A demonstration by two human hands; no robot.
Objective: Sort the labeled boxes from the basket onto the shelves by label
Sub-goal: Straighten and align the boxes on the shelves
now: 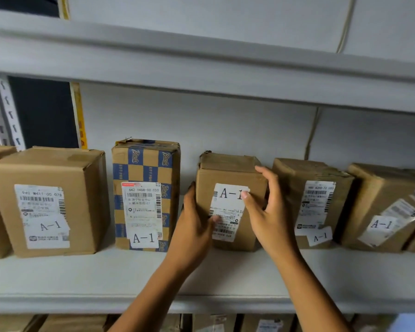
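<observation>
Now the white shelf (pixel 58 279) carries a row of cartons, all marked A-1 — the plain big box (pixel 82 202) at nine o'clock, the checkered box (pixel 146 164) next. Near centre stands the small A-1 box (pixel 228 168), slotted upright into the gap, label outward so it reads. Left hand (pixel 192 226) and right hand (pixel 268 216) clasp its sides loosely — apparently squaring it up.

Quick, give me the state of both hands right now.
Left hand: gripping the left side of the A-1 box on the shelf.
Right hand: gripping the same box's right side.
</observation>
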